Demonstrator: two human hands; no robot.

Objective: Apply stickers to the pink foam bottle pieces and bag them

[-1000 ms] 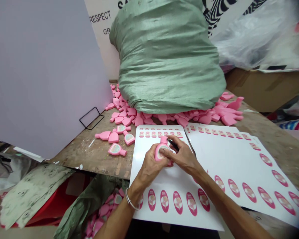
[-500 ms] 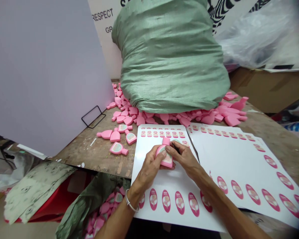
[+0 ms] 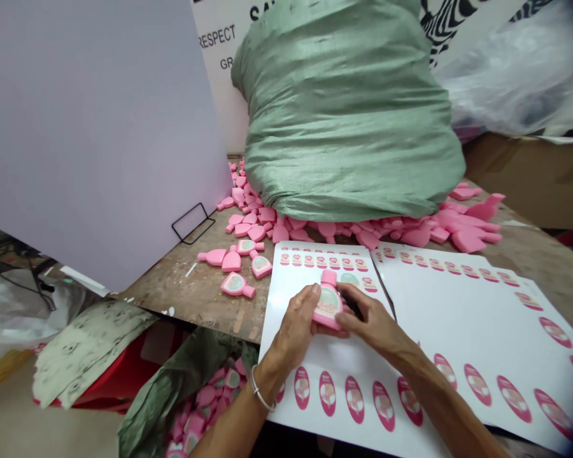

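Observation:
My left hand (image 3: 293,324) is closed around a small flat pink toy bottle (image 3: 329,320), its neck pointing away from me. On the bottle's upper face lies a pale label (image 3: 328,299). My right hand (image 3: 370,321) has its thumb against the bottle's lower right edge. Its curled fingers hold a small dark object (image 3: 356,301), mostly hidden, whose kind I cannot make out. Both hands are above a white sticker sheet (image 3: 310,350) with oval pink labels along its near edge and small labels along its far edge.
Several pink bottles (image 3: 233,285), some labelled, lie to the left. A big green sack (image 3: 353,127) rests among many more. Another sticker sheet (image 3: 449,305) lies right. A black wire stand (image 3: 193,222) touches a large pale panel (image 3: 100,127). An open green bag (image 3: 148,407) of bottles sits below the table edge.
My right thumb has moved from the label's upper part to the bottle's lower right edge. My left thumb has shifted to the bottle's left side, baring the label. The view has shifted slightly left.

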